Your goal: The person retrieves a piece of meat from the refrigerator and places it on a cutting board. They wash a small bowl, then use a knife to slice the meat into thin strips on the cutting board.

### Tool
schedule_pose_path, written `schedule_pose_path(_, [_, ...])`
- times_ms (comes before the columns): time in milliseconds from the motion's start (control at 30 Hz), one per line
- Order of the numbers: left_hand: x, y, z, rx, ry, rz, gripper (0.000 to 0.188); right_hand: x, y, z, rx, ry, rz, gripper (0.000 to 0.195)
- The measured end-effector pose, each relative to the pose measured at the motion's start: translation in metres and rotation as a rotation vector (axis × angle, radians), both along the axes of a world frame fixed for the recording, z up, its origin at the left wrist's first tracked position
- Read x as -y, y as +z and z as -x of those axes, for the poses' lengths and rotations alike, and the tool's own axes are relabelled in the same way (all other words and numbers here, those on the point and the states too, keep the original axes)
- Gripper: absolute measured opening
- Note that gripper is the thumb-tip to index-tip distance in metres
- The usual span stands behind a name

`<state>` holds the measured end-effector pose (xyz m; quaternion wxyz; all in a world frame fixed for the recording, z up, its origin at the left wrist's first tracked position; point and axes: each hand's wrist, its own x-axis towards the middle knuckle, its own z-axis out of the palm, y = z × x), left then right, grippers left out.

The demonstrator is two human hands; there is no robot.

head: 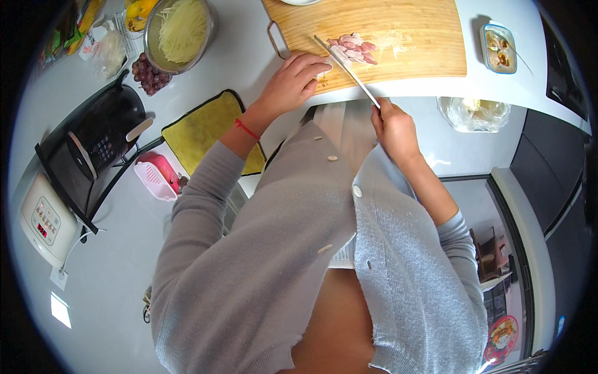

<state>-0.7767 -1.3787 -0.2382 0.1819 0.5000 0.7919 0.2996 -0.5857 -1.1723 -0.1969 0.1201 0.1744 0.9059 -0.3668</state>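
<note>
My right hand (395,126) is closed around the handle of a kitchen knife (348,70), whose blade slants up and left over a wooden cutting board (420,42). Cut pieces of raw meat (353,48) lie in a small pile just right of the blade. To the left of the knife, my left hand (299,79) presses with curled fingertips on a pale piece of meat (321,75) near the board's front edge. The fingers cover most of that piece. A red string bracelet is around my left wrist.
Left of the board stand a metal bowl of pale shreds (183,30), red grapes (150,75) and a yellow cloth (205,133). A small container with a utensil (500,49) stands to the right. Below the counter's edge hangs a clear plastic bag (474,114).
</note>
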Motion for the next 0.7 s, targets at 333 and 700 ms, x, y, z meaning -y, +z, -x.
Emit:
schedule_pose_path(333, [0.003,-0.013,-0.006,-0.135,0.008,-0.006,0.029,0.014,0.012,-0.003,0.071,0.137,-0.188,0.020])
schedule_pose_path(700, [0.001,-0.011,-0.010,-0.035,0.117,0.000,0.026,0.011,0.008,-0.004,0.111,0.222,-0.248,0.011])
